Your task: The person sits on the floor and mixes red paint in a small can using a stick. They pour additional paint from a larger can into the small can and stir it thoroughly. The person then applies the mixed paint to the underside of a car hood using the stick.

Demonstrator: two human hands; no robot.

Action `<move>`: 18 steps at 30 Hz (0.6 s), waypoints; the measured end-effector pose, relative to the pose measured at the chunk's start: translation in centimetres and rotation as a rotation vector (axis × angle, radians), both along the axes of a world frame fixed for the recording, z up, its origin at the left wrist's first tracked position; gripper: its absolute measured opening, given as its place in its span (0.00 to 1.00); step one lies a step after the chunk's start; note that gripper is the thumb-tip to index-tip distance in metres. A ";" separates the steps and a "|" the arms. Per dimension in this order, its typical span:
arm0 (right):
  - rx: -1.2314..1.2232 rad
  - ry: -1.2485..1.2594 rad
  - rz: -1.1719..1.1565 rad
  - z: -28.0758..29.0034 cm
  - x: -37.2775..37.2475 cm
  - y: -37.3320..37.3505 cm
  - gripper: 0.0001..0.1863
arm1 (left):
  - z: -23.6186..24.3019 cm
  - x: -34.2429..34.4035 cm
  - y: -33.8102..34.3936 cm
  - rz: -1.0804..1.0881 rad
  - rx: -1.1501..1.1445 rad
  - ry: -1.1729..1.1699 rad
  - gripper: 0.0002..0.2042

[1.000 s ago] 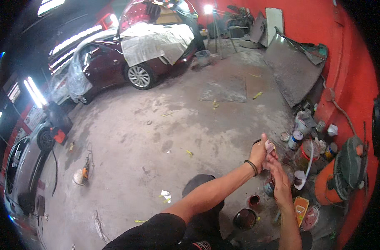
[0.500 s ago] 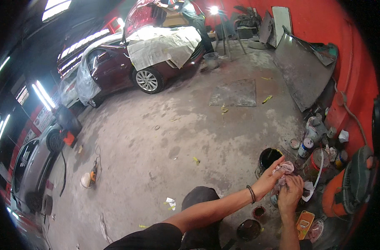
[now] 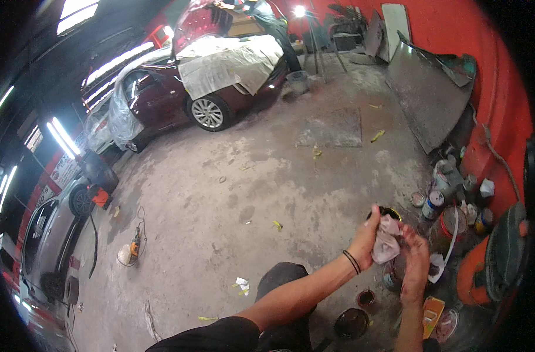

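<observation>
My left hand is closed around a crumpled pale pink rag, its thumb pointing up. Just right of the rag my right hand is raised with fingers apart and slightly bent, fingertips close to the cloth; whether they touch it is unclear. Behind the rag, partly covered, stands a dark open bucket with yellow on its rim. A can shows between my wrists, mostly hidden. Below on the floor sit a small cup of dark red liquid and a round dark container.
Paint cans, a red bucket and an orange-and-black machine crowd the right side. An orange case lies by my right forearm. A corded power tool rests on the left floor. A person leans over a partly covered maroon car.
My hands have come apart a little; the right one has opened and lifted off the rag. The rag now hangs looser from my left hand.
</observation>
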State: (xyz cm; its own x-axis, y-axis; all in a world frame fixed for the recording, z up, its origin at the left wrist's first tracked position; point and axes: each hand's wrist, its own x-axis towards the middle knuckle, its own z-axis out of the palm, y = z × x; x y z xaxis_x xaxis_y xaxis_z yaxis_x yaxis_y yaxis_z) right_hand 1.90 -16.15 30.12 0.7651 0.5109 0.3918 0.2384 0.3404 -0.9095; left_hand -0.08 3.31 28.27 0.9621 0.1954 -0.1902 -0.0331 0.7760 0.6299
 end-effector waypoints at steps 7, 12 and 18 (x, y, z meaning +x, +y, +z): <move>0.747 0.979 0.446 3.3 3.0 -1.4 0.66 | 2.0 -1.8 1.6 0.075 -0.217 -0.082 0.32; 0.624 0.738 0.574 0.6 1.8 2.3 0.65 | 1.7 0.2 -5.0 0.292 0.572 -0.165 0.35; -0.026 0.159 -0.178 -2.8 4.2 -0.4 0.53 | -1.5 -3.0 -12.4 0.001 0.542 -0.144 0.30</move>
State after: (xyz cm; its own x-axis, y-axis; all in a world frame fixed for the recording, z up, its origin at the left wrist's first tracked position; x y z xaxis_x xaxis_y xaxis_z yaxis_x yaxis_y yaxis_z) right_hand 6.09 -16.54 27.37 0.8949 0.3711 0.2478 0.1459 0.2814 -0.9484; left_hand -3.04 -9.11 26.75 0.9707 0.2297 0.0707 -0.1486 0.3426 0.9276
